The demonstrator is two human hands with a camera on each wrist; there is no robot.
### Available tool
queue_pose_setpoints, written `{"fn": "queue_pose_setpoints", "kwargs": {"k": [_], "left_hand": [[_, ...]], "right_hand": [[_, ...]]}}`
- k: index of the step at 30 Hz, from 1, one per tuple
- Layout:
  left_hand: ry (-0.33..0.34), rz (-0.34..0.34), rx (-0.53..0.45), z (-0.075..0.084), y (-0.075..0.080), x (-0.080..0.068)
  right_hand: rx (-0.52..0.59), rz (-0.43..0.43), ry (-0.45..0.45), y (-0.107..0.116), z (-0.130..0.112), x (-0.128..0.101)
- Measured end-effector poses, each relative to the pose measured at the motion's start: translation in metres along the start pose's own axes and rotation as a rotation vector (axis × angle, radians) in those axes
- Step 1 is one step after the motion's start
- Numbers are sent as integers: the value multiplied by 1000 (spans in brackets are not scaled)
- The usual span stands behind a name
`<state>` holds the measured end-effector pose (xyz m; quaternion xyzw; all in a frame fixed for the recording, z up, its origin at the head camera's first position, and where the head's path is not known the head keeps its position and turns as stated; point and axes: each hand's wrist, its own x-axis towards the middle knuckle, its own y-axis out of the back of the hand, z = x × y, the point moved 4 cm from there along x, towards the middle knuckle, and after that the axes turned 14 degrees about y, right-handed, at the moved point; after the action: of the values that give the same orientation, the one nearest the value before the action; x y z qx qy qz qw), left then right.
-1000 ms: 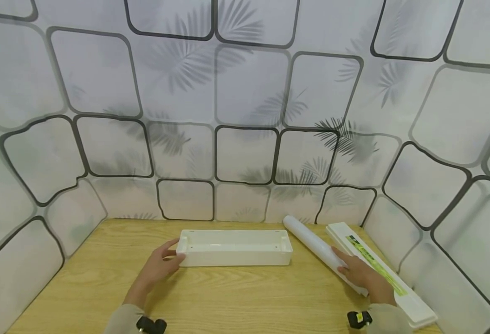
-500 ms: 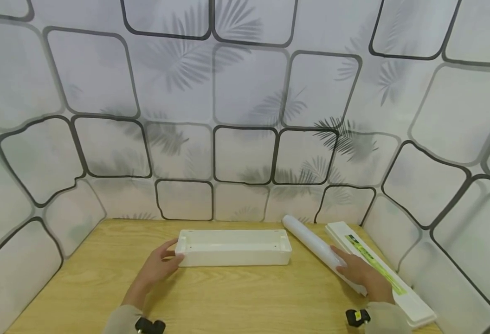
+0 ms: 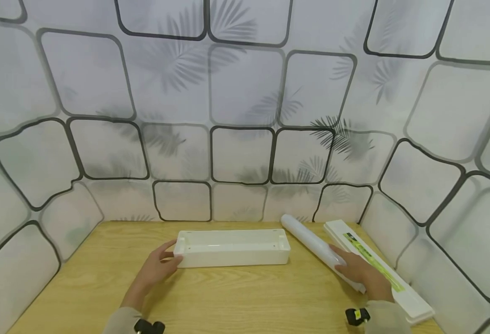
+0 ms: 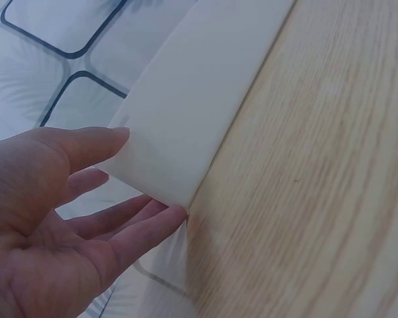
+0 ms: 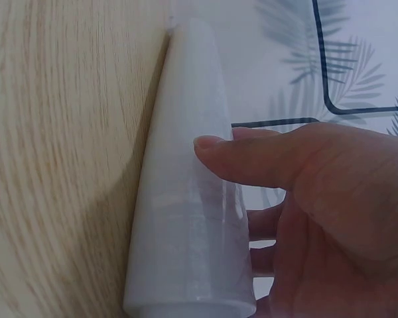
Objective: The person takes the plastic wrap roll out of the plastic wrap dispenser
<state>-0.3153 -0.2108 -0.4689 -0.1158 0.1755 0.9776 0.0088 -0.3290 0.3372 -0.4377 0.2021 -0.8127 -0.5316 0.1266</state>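
Observation:
A long white open-topped plastic box [image 3: 233, 257] sits on the wooden table in the head view. My left hand [image 3: 156, 269] holds its left end, thumb on the front face and fingers round the end, as the left wrist view also shows on the box's side [image 4: 186, 99]. To the right, a roll of cling film [image 3: 312, 241] lies slantwise on the table. My right hand [image 3: 362, 273] grips its near part; in the right wrist view the thumb presses on the roll [image 5: 186, 218] and the other fingers are partly hidden behind it.
A long white lid [image 3: 414, 301] with a green label lies slantwise at the right, beyond the right hand and close to the side wall. Patterned sheeting [image 3: 241, 153] rises behind the wooden table [image 3: 236, 301] and along both sides.
The head view has shifted slightly. Both hands, the box, the cling film roll and the lid keep the same places relative to one another.

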Motion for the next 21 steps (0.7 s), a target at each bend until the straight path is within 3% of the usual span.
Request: {"fn": "queue_pose_setpoints", "kwargs": {"k": [15,18,21], "left_hand": [[-2,-21,-13,2,3,-1],[-1,-25,-13,3,5,-3],[-3,-9,26,4,9,-5]], "right_hand": [[-21,16,52,0,0,1],[-50,48,73,0,0,2],[-94,141,122,1,-5,3]]}}
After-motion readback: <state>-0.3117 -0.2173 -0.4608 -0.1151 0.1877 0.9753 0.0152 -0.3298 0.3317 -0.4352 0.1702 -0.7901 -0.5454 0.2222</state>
